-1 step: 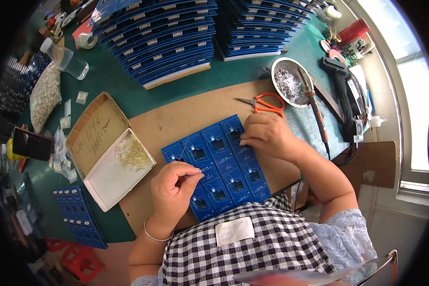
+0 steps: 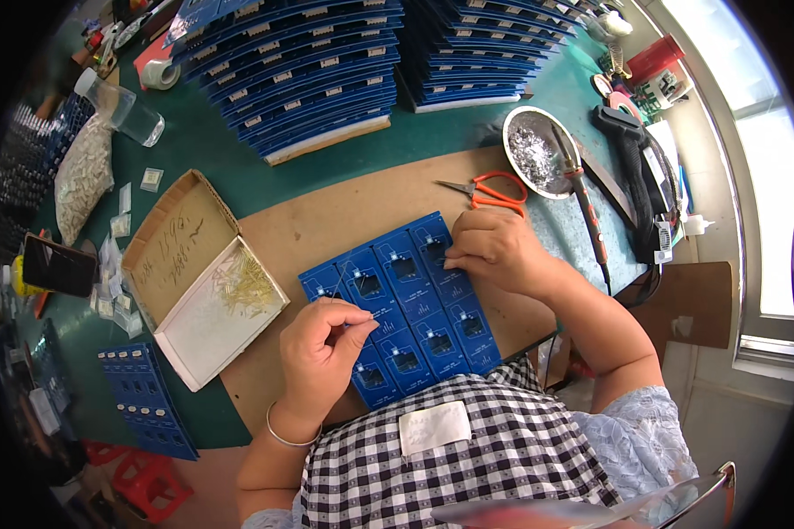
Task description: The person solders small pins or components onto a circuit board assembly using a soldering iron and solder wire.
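A blue circuit board panel [image 2: 419, 304] with several repeated sections and dark square cutouts lies tilted in front of me. Over its left side is my left hand [image 2: 322, 344], thumb and forefinger pinched together; thin wire-like pins [image 2: 342, 280] poke out from its fingers. My right hand [image 2: 500, 251] is at the panel's upper right corner, its fingers closed in a pinch against the board. Whatever it may hold there is hidden. Left of the panel, an open cardboard box [image 2: 216, 339] contains a loose heap of thin yellowish pins [image 2: 245, 284].
Tall stacks of blue boards [image 2: 300, 79] rise at the back. Orange-handled scissors [image 2: 494, 189] lie beyond my right hand, beside a bowl of solder scraps [image 2: 531, 159] with a soldering iron [image 2: 587, 212] across its rim. A phone [image 2: 60, 266] and another board panel [image 2: 146, 397] are at left.
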Demonstrator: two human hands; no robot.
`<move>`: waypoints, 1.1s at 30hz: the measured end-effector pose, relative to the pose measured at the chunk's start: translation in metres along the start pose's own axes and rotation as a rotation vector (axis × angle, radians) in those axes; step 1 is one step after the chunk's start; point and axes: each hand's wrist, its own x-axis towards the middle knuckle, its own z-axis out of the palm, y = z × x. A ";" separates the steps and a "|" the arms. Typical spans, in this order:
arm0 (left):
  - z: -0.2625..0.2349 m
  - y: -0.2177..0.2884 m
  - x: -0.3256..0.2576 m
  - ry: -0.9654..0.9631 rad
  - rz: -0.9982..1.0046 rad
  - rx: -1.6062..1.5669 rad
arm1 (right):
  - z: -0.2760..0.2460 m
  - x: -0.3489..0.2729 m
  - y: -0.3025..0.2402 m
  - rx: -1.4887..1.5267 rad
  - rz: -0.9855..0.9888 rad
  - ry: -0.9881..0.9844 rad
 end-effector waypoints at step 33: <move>0.003 0.023 -0.007 -0.119 -0.221 -0.204 | -0.005 -0.031 -0.042 -0.244 -0.016 0.062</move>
